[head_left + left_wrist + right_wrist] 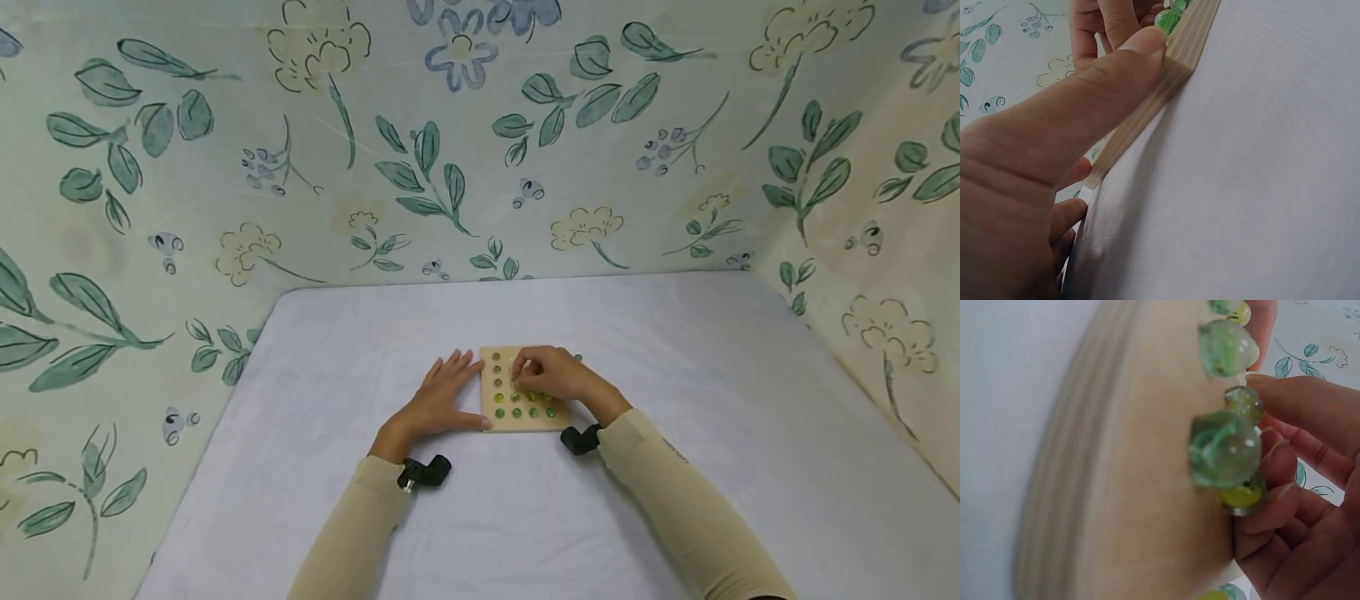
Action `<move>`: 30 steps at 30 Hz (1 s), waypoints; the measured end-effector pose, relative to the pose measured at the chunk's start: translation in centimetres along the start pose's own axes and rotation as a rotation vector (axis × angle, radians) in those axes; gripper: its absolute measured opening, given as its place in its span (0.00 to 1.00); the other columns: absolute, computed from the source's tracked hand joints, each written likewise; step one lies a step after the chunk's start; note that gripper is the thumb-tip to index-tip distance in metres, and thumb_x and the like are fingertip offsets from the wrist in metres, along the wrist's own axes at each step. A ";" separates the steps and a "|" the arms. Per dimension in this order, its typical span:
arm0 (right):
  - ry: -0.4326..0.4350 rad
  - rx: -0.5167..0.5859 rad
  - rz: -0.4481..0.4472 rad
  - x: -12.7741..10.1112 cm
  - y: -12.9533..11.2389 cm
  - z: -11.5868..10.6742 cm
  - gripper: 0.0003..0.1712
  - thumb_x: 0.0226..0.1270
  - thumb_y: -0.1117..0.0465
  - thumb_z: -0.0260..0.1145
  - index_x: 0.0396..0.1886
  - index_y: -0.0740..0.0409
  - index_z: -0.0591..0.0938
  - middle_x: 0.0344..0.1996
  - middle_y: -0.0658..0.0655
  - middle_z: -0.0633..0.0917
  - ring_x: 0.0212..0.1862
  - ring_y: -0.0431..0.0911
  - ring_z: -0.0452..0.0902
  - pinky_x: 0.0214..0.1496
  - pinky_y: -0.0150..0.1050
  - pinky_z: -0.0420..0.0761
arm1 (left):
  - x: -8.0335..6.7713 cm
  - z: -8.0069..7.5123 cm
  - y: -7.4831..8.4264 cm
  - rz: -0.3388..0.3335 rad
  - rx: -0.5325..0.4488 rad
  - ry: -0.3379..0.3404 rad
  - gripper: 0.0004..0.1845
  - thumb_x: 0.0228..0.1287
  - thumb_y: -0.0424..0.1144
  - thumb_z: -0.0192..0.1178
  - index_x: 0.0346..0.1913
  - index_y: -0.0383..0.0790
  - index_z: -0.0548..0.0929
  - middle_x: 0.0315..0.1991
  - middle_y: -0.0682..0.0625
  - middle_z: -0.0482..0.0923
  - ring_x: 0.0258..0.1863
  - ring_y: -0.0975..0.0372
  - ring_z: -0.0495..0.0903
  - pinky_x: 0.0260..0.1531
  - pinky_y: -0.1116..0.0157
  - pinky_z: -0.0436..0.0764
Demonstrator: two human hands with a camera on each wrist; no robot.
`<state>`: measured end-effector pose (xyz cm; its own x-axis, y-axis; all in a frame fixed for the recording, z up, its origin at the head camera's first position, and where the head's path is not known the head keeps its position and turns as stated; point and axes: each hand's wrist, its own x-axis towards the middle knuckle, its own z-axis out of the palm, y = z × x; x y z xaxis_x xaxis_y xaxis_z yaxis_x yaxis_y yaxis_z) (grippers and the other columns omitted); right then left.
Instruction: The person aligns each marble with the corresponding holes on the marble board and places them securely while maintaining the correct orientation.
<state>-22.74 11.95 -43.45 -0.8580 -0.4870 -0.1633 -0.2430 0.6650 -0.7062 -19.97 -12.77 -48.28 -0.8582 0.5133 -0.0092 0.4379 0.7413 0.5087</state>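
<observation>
While right hand [553,373] curls, grip unclear, the spread left hand [438,400] touches the board [525,424]

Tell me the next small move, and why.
I'd probably lower the right hand slightly and release any marble it pinches, though its fingers hide whether it holds one. Its fingertips are gathered just right of the left column of marbles, over the board, and the left hand rests against the board's edge, likely keeping it steady.
</observation>
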 end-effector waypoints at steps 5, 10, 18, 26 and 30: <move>-0.010 0.009 -0.012 0.1 0.2 0.0 0.06 0.63 0.58 0.69 0.39 0.52 0.81 0.23 0.53 0.77 0.26 0.45 0.70 0.27 0.35 0.70 | -0.1 -0.1 0.1 -0.002 0.004 0.004 0.56 0.47 0.69 0.66 0.76 0.48 0.55 0.77 0.48 0.44 0.76 0.56 0.37 0.73 0.58 0.34; -0.019 0.010 -0.013 0.1 0.5 0.1 0.07 0.63 0.58 0.69 0.39 0.53 0.82 0.23 0.52 0.78 0.25 0.44 0.70 0.27 0.35 0.70 | -0.2 -0.1 0.3 0.002 -0.012 0.006 0.56 0.48 0.67 0.67 0.76 0.47 0.56 0.77 0.47 0.45 0.76 0.55 0.37 0.74 0.56 0.35; -0.016 0.005 -0.036 0.1 0.6 0.0 0.07 0.64 0.58 0.69 0.39 0.53 0.82 0.22 0.52 0.77 0.24 0.44 0.70 0.26 0.35 0.70 | -0.2 -0.2 0.4 0.000 -0.018 0.007 0.56 0.47 0.67 0.67 0.76 0.47 0.55 0.77 0.47 0.45 0.76 0.56 0.37 0.74 0.56 0.34; -0.006 0.004 -0.042 0.2 0.6 0.1 0.07 0.64 0.57 0.69 0.40 0.53 0.82 0.22 0.51 0.77 0.25 0.44 0.70 0.28 0.35 0.71 | -0.1 -0.2 0.3 0.001 -0.009 0.001 0.56 0.48 0.67 0.67 0.76 0.48 0.55 0.77 0.47 0.44 0.76 0.56 0.37 0.74 0.56 0.34; -0.011 0.002 -0.049 0.2 0.7 0.1 0.08 0.63 0.57 0.69 0.41 0.52 0.82 0.23 0.52 0.77 0.26 0.44 0.70 0.28 0.35 0.71 | -0.2 -0.3 0.4 0.011 -0.021 0.003 0.56 0.48 0.67 0.67 0.76 0.47 0.56 0.77 0.46 0.45 0.76 0.55 0.37 0.73 0.55 0.34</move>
<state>-23.04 12.26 -43.99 -0.8403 -0.5249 -0.1357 -0.2838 0.6392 -0.7147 -19.75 -12.70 -47.87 -0.8542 0.5199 -0.0016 0.4413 0.7266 0.5265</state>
